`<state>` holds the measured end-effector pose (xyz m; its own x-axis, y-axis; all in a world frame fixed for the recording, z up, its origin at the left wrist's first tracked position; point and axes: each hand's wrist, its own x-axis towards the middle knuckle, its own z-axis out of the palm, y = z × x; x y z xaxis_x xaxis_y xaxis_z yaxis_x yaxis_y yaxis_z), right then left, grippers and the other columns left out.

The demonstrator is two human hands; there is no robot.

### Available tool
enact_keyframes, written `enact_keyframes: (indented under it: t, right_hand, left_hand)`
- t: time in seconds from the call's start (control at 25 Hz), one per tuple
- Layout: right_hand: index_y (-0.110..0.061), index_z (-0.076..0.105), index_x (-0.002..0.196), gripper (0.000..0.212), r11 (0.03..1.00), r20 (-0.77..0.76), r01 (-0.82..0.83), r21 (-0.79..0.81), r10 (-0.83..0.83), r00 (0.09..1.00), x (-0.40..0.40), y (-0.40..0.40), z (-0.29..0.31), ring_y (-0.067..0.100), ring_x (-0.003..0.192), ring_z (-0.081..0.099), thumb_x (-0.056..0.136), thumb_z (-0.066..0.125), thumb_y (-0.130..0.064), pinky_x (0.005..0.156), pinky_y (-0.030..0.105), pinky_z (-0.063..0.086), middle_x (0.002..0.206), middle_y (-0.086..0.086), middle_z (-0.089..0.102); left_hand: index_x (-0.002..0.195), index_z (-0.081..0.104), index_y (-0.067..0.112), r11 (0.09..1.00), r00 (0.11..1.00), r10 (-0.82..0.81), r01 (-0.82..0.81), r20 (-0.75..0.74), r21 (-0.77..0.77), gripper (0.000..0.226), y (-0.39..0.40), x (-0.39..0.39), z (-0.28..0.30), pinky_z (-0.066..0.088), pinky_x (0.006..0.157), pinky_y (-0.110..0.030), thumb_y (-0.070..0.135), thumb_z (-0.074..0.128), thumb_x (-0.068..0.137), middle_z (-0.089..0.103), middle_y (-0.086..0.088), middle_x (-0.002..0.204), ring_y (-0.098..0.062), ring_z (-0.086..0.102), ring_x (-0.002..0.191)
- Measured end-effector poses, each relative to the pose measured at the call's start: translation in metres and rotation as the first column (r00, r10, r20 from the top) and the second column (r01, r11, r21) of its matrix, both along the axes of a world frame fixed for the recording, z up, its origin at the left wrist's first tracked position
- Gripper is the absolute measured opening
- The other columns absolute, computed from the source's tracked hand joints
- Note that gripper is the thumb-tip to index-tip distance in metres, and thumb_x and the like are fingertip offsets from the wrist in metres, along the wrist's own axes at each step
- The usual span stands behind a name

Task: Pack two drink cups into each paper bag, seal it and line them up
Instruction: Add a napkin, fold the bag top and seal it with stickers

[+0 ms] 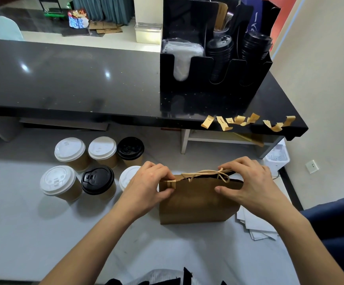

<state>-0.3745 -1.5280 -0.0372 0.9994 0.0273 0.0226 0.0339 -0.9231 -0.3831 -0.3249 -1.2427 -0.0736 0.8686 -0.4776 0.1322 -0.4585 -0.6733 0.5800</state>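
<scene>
Six round paper cups [88, 165] with smooth white and black lids stand at nine o'clock. The left hand [146, 186] pinches the brown paper bag [197, 200], in the middle, at a sticker [171, 184]. At three o'clock, the right hand [247, 182] squeezes the bag's top by the string handles [208, 173].

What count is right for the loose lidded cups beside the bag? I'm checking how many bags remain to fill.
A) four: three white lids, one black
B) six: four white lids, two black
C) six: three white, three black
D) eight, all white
B: six cups stand in two rows left of the paper bag, four white-lidded and two black-lidded, one white lid partly hidden by the left hand.
</scene>
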Motion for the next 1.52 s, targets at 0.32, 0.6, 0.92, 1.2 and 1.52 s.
enact_keyframes:
  t: [0.32, 0.6, 0.92, 1.2, 1.52]
  right_hand:
    - [-0.051, 0.061, 0.112, 0.037, 1.0, -0.022, 0.015, 0.025, -0.014, 1.0, -0.004, -0.011, -0.005, 0.001, 0.106, 0.039, 0.079, 0.072, -0.062, 0.097, 0.03, 0.024, 0.112, -0.022, 0.05]
    - [-0.054, 0.059, 0.111, 0.05, 0.996, -0.064, -0.007, 0.087, 0.012, 0.998, -0.005, -0.015, 0.0, -0.002, 0.108, 0.039, 0.071, 0.051, -0.084, 0.099, 0.032, 0.028, 0.114, -0.024, 0.052]
    - [-0.053, 0.061, 0.119, 0.031, 0.945, -0.067, -0.09, 0.313, 0.116, 0.991, -0.001, -0.027, 0.022, -0.005, 0.119, 0.051, 0.089, 0.069, -0.052, 0.097, 0.022, 0.039, 0.118, -0.031, 0.056]
    - [-0.028, 0.076, 0.1, 0.016, 0.772, -0.076, 0.189, 0.608, -0.18, 0.981, 0.051, 0.004, 0.018, 0.008, 0.095, 0.07, 0.1, 0.061, -0.035, 0.083, 0.027, 0.057, 0.091, -0.01, 0.076]
    - [-0.01, 0.072, 0.102, 0.027, 0.069, -0.508, 0.55, 0.833, -0.3, 0.807, 0.102, 0.048, -0.001, 0.021, 0.096, 0.074, 0.099, 0.064, -0.036, 0.081, 0.032, 0.061, 0.102, 0.009, 0.077]
  left_hand:
    - [0.105, 0.065, 0.031, 0.996, 0.995, 0.031, -0.039, -0.099, -0.081, 0.024, 0.007, -0.006, 0.004, 0.041, 0.089, -0.018, 0.021, 0.074, 0.085, 0.064, 0.015, 0.106, -0.002, 0.046, 0.108]
    - [0.132, 0.05, 0.037, 1.0, 0.994, 0.009, -0.011, -0.11, -0.022, 0.06, 0.005, -0.008, 0.01, 0.042, 0.099, -0.028, 0.039, 0.08, 0.08, 0.06, 0.024, 0.117, -0.005, 0.043, 0.117]
    - [0.114, 0.067, 0.043, 1.0, 1.0, 0.0, 0.0, -0.019, -0.03, 0.028, -0.001, -0.005, 0.003, 0.045, 0.095, -0.033, 0.041, 0.074, 0.087, 0.065, 0.025, 0.112, -0.005, 0.046, 0.111]
    - [0.111, 0.065, 0.046, 0.998, 1.0, 0.017, -0.018, -0.021, -0.063, 0.027, -0.001, -0.007, 0.0, 0.045, 0.091, -0.027, 0.038, 0.075, 0.088, 0.065, 0.027, 0.108, -0.002, 0.049, 0.107]
    - [0.111, 0.066, 0.046, 0.997, 0.999, 0.024, -0.026, -0.026, -0.067, 0.026, 0.002, -0.008, -0.002, 0.044, 0.09, -0.024, 0.039, 0.074, 0.088, 0.064, 0.029, 0.106, -0.002, 0.049, 0.108]
